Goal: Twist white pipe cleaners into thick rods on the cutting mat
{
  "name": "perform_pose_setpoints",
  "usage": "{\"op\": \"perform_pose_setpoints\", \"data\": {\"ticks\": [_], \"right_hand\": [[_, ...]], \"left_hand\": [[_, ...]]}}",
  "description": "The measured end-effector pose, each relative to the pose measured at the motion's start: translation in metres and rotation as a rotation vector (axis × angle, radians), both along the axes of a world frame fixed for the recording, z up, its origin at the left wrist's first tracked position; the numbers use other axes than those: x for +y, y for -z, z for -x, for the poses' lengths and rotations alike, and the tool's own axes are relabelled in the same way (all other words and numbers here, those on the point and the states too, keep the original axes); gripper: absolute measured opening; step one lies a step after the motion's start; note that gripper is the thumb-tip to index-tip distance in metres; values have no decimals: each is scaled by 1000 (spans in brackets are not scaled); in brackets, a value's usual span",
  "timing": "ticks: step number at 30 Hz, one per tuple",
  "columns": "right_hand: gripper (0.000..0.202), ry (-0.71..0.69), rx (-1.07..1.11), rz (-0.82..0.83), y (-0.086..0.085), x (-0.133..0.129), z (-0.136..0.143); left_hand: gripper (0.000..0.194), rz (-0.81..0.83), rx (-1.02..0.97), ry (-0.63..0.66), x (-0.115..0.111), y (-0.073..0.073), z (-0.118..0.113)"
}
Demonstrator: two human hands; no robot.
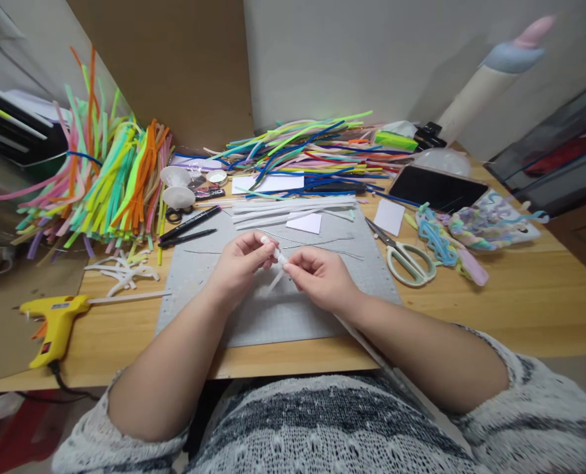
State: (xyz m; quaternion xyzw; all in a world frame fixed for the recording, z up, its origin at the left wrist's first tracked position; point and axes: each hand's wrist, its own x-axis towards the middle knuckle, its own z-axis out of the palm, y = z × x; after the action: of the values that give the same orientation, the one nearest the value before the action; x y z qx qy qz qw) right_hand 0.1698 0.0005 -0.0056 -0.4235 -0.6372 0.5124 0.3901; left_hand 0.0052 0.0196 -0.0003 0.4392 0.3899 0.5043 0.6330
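Observation:
Over the grey cutting mat point(253, 322), a white pipe cleaner point(280, 258) is pinched between my two hands, its middle looking twisted or coiled. My left hand point(241, 263) closes thumb and fingertips on its upper end. On the lower end, my right hand point(322, 278) grips with thumb and index finger. A short white tail points down toward the mat between the hands. One long pale strand point(359, 339) runs from under my right hand past the table edge. Behind the hands lie several straight white pipe cleaners point(293, 205) and thin dark wires point(342, 251).
A yellow glue gun point(58, 322) and white offcuts point(125, 271) lie left. Bundled coloured pipe cleaners point(110, 178) stand behind them; a loose pile point(313, 155) spans the back. Black pens point(189, 224) edge the mat. Scissors point(409, 260), a phone point(436, 187) and pastel braided pieces point(485, 224) are right.

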Motion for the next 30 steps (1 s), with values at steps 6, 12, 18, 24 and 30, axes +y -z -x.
{"op": "perform_pose_setpoints", "data": {"ticks": [6,12,18,24,30], "right_hand": [[21,-37,155,225,-7,5,1],[19,-35,166,271,-6,5,1],[22,-44,160,257,-4,10,0],[21,-94,124,216,-1,7,2],[25,-36,148,229,0,7,2]], "left_hand": [[23,-186,186,-268,-1,0,-5],[22,-261,291,-292,0,4,-4],[31,-48,50,-147,0,2,-6],[33,106,-48,-86,-3,0,-7],[37,131,-55,-86,-6,3,-13]]}}
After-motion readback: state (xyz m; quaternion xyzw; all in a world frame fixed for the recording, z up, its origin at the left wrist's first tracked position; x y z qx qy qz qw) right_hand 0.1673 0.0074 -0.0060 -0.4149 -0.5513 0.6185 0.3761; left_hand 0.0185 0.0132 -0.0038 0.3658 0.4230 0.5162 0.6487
